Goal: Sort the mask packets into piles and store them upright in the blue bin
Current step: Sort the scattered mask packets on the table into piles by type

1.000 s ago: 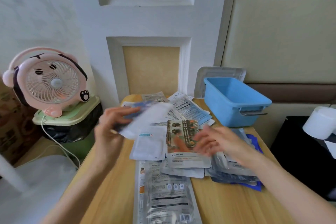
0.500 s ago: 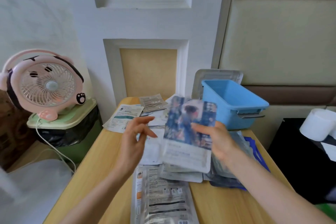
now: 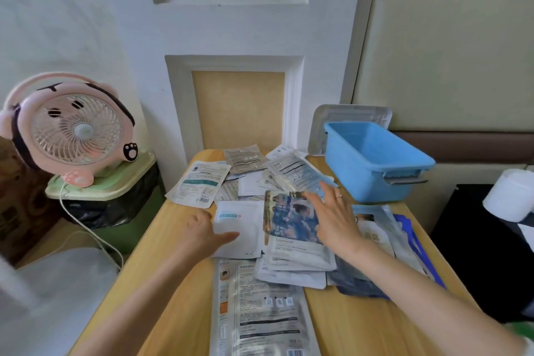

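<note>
1. Many mask packets [image 3: 291, 170] lie loose, left of the blue bin [image 3: 355, 179] (no packet shows inside it).
2. Right hand [image 3: 335, 222]: fingers spread flat on the picture packet [image 3: 286, 220], just beside the bin.
3. Left hand [image 3: 202, 233] rests on a white packet [image 3: 239, 225], farther from the bin; finger closure cannot be told.
4. Packets are likely light, floppy and slick: pinch an edge.

White panelled wall [image 3: 231, 37], padded beige headboard [image 3: 448, 52], wooden table [image 3: 346, 326]
</note>
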The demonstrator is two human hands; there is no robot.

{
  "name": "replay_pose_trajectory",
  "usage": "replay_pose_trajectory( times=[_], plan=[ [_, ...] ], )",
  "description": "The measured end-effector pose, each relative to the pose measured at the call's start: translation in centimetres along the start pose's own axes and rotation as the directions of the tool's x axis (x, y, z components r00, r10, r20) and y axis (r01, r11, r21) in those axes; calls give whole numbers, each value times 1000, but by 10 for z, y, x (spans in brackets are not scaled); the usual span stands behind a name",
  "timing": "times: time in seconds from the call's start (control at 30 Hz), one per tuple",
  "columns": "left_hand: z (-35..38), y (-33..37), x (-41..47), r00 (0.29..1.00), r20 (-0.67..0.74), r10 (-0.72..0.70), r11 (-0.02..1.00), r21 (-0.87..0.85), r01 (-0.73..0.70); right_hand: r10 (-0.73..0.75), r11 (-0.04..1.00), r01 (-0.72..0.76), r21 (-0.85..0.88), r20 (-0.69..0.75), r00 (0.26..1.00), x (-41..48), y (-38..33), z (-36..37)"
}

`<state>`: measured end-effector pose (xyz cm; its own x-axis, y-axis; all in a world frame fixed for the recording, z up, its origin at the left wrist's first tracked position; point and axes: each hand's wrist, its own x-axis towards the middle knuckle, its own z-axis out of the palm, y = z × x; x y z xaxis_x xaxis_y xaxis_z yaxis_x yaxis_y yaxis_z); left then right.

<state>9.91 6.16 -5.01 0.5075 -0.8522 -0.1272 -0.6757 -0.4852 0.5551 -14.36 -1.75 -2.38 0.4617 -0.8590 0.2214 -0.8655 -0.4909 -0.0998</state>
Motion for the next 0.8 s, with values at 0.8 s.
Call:
replay_pose_trajectory(
  times=[0.8],
  plan=[
    [18, 0, -139, 513, 387, 766, 255, 550, -795, -289, 777, 145, 612, 143, 947, -27, -29, -15]
  ],
)
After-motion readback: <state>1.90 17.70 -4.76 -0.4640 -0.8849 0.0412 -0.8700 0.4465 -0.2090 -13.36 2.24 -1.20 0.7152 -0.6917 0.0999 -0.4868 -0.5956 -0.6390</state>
